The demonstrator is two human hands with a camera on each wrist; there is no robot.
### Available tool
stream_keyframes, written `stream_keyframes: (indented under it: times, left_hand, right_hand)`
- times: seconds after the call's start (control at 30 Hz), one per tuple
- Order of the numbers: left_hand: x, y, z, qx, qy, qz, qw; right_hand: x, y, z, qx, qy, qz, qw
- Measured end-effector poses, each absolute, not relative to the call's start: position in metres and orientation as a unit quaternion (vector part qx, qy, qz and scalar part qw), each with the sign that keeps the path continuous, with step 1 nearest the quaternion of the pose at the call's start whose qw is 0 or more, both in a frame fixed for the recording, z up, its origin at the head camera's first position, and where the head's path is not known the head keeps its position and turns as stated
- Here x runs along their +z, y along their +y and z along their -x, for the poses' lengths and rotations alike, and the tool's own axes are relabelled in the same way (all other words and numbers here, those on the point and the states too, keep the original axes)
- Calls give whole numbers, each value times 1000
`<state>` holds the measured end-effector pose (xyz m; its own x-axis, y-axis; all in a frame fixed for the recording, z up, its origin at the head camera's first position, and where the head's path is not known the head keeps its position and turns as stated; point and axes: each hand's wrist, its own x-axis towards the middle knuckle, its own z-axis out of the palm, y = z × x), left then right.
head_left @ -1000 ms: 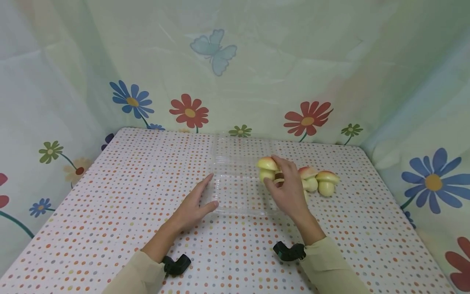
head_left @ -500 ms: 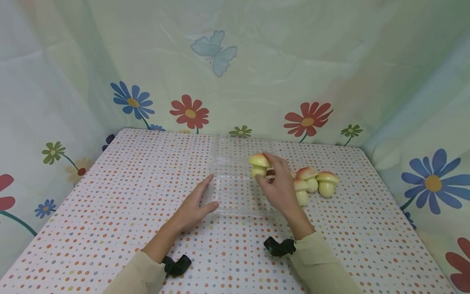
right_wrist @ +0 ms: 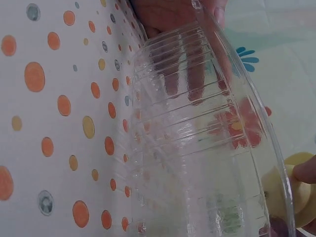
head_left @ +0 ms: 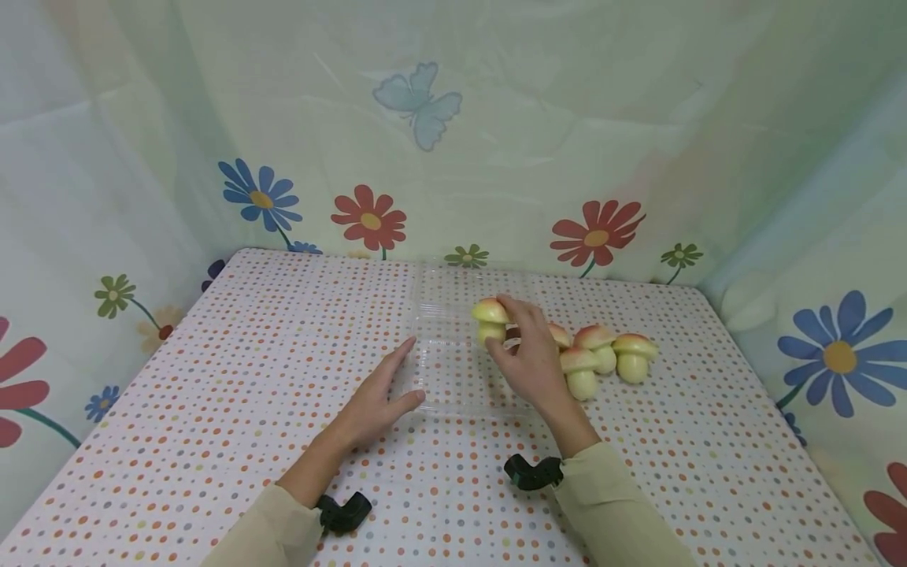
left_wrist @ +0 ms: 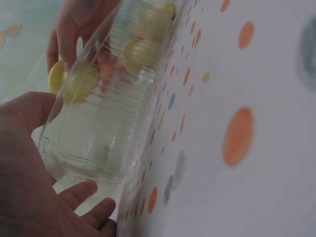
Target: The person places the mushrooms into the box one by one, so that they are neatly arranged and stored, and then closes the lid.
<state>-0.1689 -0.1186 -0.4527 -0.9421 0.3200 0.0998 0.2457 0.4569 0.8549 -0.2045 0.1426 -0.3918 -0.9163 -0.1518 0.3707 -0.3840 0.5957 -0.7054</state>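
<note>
In the head view my right hand (head_left: 530, 354) pinches a yellow toy mushroom (head_left: 490, 318) with a reddish top, held upright over the right part of a clear plastic clamshell box (head_left: 453, 378). A brown and pale patch shows between its thumb and fingers; I cannot tell what it belongs to. My left hand (head_left: 372, 405) lies along the box's left side, thumb and fingers spread. In the left wrist view its thumb (left_wrist: 42, 108) is at the rim of the box. The right wrist view shows the held mushroom (right_wrist: 279, 195) just beyond the clear rim.
Several more toy mushrooms (head_left: 595, 346) stand or lean together right of the box. The box's clear lid (head_left: 471, 287) lies folded back toward the rear curtain (head_left: 496, 157). A dotted cloth (head_left: 283, 354) covers the table.
My right hand has moved left with the mushroom, from the box's right edge to further over it. More of the other mushrooms now show behind it. The left hand has stayed put.
</note>
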Motion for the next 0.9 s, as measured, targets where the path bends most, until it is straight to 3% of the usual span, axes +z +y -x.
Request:
stream_keyframes:
  times: [0.9]
  left_hand:
    - [-454, -119, 170, 487, 856, -168, 34]
  right_hand:
    - [-398, 112, 215, 338, -913, -199, 115]
